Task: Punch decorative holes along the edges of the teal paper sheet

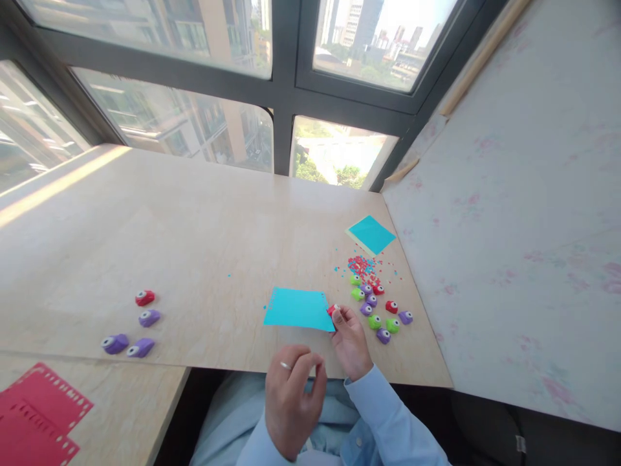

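Note:
My right hand pinches a small red paper punch at the right edge of a sheet of blue paper. The sheet lies on the pale tabletop, with small holes along its left and right edges. My left hand, with a ring on one finger, hovers in front of the sheet near the table's edge. Its fingers are curled in and nothing shows in them. To the right of my right hand stand several green, purple and red punches, among them a green punch.
Red and blue paper bits lie behind the right-hand punches, near another blue sheet. Several punches, one a red punch, stand at left. Punched red sheets lie lower left. A wall bounds the right; windows the back.

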`<state>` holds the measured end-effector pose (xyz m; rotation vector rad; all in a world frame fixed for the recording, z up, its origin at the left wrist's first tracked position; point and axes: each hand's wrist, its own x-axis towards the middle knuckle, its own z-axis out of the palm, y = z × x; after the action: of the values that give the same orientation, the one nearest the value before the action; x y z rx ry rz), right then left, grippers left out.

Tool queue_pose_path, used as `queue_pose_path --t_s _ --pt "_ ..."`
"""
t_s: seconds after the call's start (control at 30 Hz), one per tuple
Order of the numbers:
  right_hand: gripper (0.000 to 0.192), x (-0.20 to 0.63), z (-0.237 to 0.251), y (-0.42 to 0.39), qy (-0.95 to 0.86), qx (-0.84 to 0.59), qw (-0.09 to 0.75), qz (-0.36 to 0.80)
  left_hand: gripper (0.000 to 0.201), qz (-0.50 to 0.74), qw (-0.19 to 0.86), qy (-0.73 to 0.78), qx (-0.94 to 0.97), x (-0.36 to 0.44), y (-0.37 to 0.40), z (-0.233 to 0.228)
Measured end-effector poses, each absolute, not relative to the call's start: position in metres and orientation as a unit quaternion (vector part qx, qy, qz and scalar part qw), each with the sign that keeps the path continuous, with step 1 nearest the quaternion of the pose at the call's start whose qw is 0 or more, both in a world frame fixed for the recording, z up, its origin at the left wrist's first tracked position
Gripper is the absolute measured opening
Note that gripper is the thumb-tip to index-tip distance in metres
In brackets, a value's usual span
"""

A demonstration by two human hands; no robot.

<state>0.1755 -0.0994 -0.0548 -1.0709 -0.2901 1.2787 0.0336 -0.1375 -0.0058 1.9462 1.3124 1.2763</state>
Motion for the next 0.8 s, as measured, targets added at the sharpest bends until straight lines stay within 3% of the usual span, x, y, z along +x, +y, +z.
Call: queue_pose_path --t_s 0.03,0.13,0.23,0.37,0.63,0.8 --pt "0.035 0.172 -0.055 -0.100 -0.128 -0.474 0.665 0.563 0.005 0.436 0.309 0.491 0.688 0.036 -0.142 -0.007" --pt "0.035 0.163 -0.055 -0.105 -0.138 -0.484 0.654 0.565 0.030 0.371 0.505 0.537 0.565 0.048 -0.142 -0.017" --pt "0.033 0.155 -0.056 -0.110 -0.155 -0.490 0.631 0.581 0.042 0.407 0.609 0.551 0.401 0.055 -0.131 -0.033" --pt "0.031 0.151 -0.064 -0.117 -0.176 -0.489 0.611 0.598 0.046 0.430 0.628 0.584 0.284 0.052 -0.117 -0.048" --pt "0.034 0.155 -0.069 -0.127 -0.276 -0.544 0.551 0.570 0.044 0.410 0.628 0.596 0.286 0.034 -0.114 -0.053" --pt "0.031 0.155 -0.067 -0.133 -0.289 -0.563 0.557 0.538 0.042 0.405 0.639 0.584 0.294 0.033 -0.116 -0.050"
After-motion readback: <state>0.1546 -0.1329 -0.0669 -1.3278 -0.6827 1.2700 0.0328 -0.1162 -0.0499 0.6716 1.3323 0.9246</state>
